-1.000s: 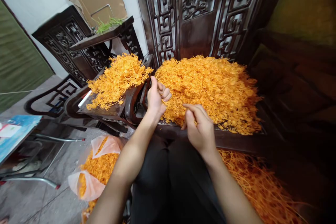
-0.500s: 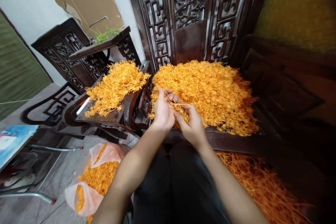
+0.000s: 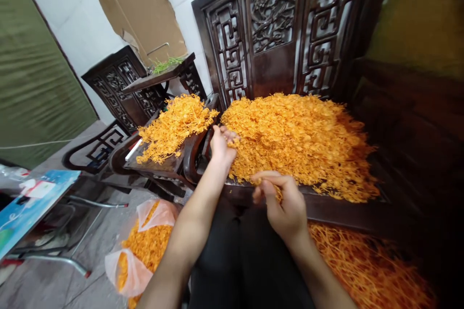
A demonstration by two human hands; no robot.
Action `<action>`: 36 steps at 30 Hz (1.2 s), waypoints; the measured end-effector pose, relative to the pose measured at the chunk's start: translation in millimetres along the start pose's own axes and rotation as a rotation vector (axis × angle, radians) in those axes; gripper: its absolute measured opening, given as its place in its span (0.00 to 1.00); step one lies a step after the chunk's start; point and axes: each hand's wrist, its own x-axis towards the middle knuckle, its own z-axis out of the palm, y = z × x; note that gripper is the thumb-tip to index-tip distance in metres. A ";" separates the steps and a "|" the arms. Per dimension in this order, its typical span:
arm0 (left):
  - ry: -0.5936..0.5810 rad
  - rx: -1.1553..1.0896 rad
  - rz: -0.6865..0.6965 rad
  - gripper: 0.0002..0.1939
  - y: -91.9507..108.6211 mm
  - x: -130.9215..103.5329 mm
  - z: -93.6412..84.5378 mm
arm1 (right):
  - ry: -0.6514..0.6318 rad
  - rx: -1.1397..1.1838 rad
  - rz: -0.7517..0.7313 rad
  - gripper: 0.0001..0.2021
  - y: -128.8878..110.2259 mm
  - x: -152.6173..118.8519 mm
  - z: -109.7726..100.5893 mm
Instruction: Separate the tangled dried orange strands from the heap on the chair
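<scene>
Over the left edge of a big heap of orange, knotted, string-like strands, my left hand is loosely curled, with a bit of orange strand at its fingertips. Closer to my lap, my right hand is closed, thumb against fingers, on an orange strand piece; part of it hangs below the fingers. The heap lies on the seat of a dark carved wooden chair in front of me.
On a dark side table to the left lies a smaller orange pile. A plastic bag of orange pieces stands on the floor. Loose long orange strands lie below the seat at right. A blue-topped folding table is at far left.
My hands have come apart: the right has moved down and right with an orange strand piece, while the left stays by the heap's left edge. The view has shifted left.
</scene>
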 end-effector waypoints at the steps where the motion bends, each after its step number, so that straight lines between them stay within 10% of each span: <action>1: -0.053 0.011 -0.023 0.24 0.4 -1.1 -2.7 | -0.029 0.017 0.030 0.02 0.2 1.4 0.1; 10: -0.208 0.138 -0.013 0.23 -18.4 -32.7 0.7 | -0.019 -0.329 -0.148 0.21 14.2 40.7 7.5; 20: -0.017 0.054 -0.099 0.23 -18.5 -28.5 13.3 | 0.103 -0.408 -0.473 0.04 14.7 30.1 10.0; 24: 0.056 -0.054 -0.050 0.24 -2.8 -9.7 5.7 | 0.160 -0.281 -0.307 0.06 2.5 11.6 1.8; 30: -0.245 -0.021 -0.085 0.24 -3.2 -24.1 -4.3 | 0.102 0.207 0.251 0.09 7.6 14.0 0.3; 36: -0.383 0.058 -0.008 0.26 -8.0 -33.0 -1.3 | 0.004 0.390 0.380 0.19 9.7 17.0 -1.4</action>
